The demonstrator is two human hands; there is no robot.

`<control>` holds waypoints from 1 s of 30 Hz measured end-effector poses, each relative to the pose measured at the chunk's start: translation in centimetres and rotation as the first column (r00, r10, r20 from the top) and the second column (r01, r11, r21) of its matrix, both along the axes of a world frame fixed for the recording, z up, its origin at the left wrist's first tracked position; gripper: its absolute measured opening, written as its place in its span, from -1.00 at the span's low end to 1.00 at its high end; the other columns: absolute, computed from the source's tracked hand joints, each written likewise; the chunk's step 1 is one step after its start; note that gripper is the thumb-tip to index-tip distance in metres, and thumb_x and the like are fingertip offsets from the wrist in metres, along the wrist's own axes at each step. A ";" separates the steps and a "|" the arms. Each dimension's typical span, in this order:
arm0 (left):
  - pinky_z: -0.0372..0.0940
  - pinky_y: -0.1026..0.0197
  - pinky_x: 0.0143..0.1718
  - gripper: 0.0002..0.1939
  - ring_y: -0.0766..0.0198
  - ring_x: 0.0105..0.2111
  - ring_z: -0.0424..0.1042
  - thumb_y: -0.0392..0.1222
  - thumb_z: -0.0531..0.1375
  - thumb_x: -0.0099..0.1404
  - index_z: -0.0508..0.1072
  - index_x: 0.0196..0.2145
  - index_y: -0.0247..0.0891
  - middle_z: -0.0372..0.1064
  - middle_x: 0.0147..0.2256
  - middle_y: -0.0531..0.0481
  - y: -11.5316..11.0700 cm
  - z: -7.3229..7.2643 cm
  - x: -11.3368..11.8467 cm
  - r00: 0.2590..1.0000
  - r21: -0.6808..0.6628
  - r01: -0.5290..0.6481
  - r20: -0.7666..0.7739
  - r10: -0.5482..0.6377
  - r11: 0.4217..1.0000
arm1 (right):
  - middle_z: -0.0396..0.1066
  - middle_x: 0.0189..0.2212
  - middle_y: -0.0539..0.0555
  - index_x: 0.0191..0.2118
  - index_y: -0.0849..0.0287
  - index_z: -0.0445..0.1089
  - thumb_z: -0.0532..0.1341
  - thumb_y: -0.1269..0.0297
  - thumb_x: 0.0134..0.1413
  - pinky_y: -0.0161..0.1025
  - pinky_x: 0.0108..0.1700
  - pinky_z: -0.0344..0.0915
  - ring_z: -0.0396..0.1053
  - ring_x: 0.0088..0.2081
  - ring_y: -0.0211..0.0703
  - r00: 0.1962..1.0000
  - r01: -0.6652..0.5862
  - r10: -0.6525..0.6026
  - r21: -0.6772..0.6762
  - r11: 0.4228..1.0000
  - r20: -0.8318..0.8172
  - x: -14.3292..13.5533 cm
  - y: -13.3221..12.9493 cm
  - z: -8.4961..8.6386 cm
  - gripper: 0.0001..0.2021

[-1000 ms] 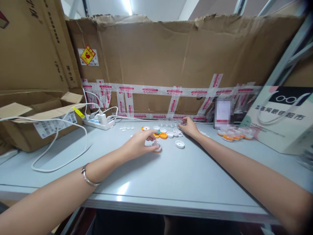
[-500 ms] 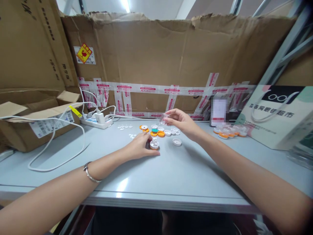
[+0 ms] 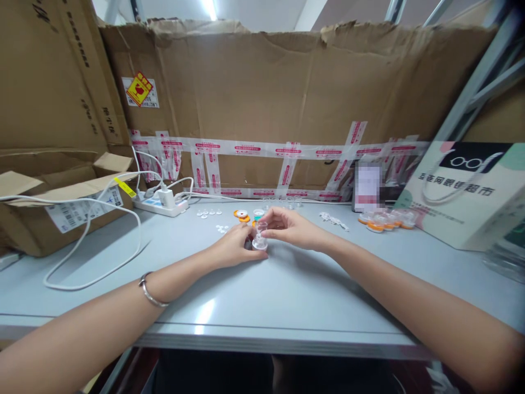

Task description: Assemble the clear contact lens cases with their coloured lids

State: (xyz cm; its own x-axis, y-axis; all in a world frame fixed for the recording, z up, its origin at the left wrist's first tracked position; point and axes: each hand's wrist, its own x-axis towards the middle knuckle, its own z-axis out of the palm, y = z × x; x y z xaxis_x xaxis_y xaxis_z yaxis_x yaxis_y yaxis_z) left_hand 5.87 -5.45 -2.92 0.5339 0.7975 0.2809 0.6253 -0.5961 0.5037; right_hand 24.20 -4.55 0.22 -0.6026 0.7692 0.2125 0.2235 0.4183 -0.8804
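Observation:
A small round white piece (image 3: 260, 245) stands on the grey table (image 3: 328, 306), with the fingers and thumb of my left hand (image 3: 235, 243) closed round its left side and front. My right hand (image 3: 287, 227) pinches a clear plastic cup (image 3: 261, 226) right above the white piece; whether the two touch is hard to tell. Just behind my hands lie orange and white round parts (image 3: 241, 214) and a white and teal one (image 3: 258, 214), partly covered by my fingers.
Small white discs (image 3: 210, 213) lie at the back left, near a power strip (image 3: 162, 202) with white cables and an open carton (image 3: 61, 202). At the back right are small white parts (image 3: 334, 221), orange and clear assemblies (image 3: 385, 219), a phone (image 3: 367, 186) and a paper bag (image 3: 459, 202).
My right hand has come down and to the left, bringing the clear cup over the white piece. My left hand has stayed in place round the piece.

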 end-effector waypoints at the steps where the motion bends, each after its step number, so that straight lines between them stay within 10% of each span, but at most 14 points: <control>1: 0.11 0.22 -0.38 -0.60 0.19 -0.35 0.24 0.08 0.20 0.04 0.37 -0.31 -0.31 0.29 -0.38 -0.03 0.0 0.0 0.0 1.000 -0.003 -0.007 -0.005 0.007 1.000 | 0.39 -0.32 0.02 -0.32 0.16 0.25 0.25 0.31 -0.10 -0.17 -0.15 0.31 0.39 -0.25 -0.23 0.999 -0.023 0.022 0.013 1.000 0.023 0.0 -0.1 0.0 -0.81; 15: 0.13 0.27 -0.44 -0.64 0.27 -0.43 0.26 0.06 0.25 -0.03 0.39 -0.40 -0.30 0.30 -0.45 0.03 0.5 -0.4 -0.2 0.994 -0.073 -0.023 0.103 0.031 0.997 | 0.37 -0.24 0.06 -0.25 0.14 0.28 0.22 0.31 -0.07 -0.16 -0.16 0.33 0.38 -0.21 -0.19 0.988 -0.002 -0.023 0.160 0.987 0.153 0.0 -0.1 -0.1 -0.80; 22: 0.27 0.18 -0.21 -0.59 0.24 -0.28 0.41 -0.06 0.26 0.05 0.38 -0.18 -0.33 0.43 -0.28 -0.09 0.1 0.5 -0.3 0.850 -0.366 0.168 0.523 0.053 0.915 | 0.38 -0.18 0.10 -0.19 0.14 0.29 0.23 0.22 -0.06 -0.16 -0.15 0.34 0.39 -0.18 -0.17 0.994 0.110 -0.109 0.133 0.985 -0.015 0.1 -0.4 1.1 -0.73; 30: 0.25 0.17 -0.17 -0.67 0.20 -0.22 0.40 -0.06 0.21 0.12 0.47 -0.18 -0.26 0.46 -0.23 -0.08 -1.5 2.0 0.0 0.805 -0.328 0.177 0.591 0.055 0.928 | 0.42 -0.18 0.08 -0.26 0.16 0.33 0.27 0.23 -0.11 -0.19 -0.19 0.37 0.42 -0.23 -0.21 0.977 0.153 -0.139 0.081 0.985 -0.163 -0.3 -1.3 2.0 -0.76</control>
State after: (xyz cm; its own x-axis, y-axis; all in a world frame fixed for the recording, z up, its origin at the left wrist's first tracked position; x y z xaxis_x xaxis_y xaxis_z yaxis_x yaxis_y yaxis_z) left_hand 5.92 -6.95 -0.88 0.4119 0.8732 0.2605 0.1126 -0.3325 0.9364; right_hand 23.92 -5.86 2.18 -0.4387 0.8189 0.3701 0.1507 0.4731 -0.8680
